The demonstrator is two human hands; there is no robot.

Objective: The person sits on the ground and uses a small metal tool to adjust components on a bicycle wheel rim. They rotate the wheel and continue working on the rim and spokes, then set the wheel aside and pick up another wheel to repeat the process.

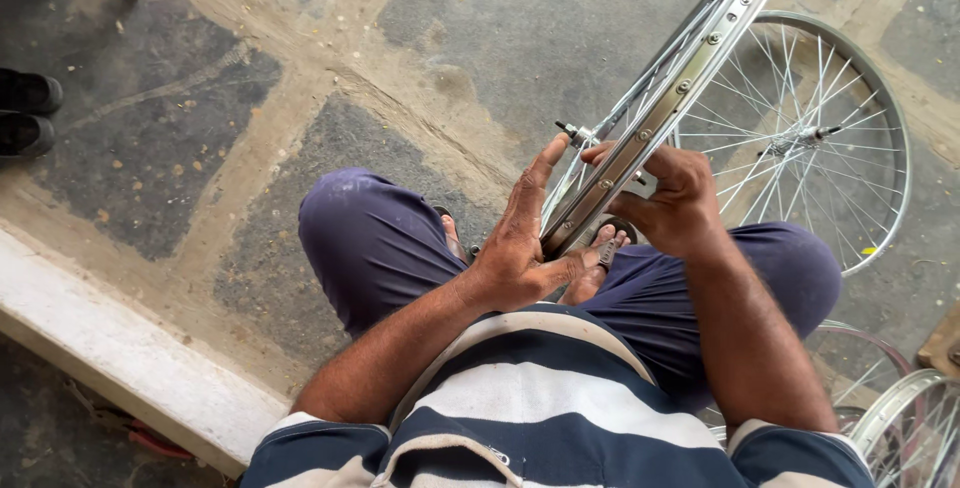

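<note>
The left hand [515,243] lies flat and open, palm steadying the near edge of the spoked wheel rim [660,98]; the right hand [675,198] is curled round the rim, fingers closed on it. The rim stands on edge above the lap, between the knees; it could slip toward the bare foot [597,266]. Left lies open stone floor [200,128]; right, a second wheel [810,138] crowds close.

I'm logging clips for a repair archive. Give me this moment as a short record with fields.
setting: stone-paved floor
left hand: open palm against the wheel rim
right hand: wrapped around the same rim, holding a small metal tool
wheel pose: upright, edge-on, between the knees
nearby: spoked wheel flat on the floor; more rims at lower right
</note>
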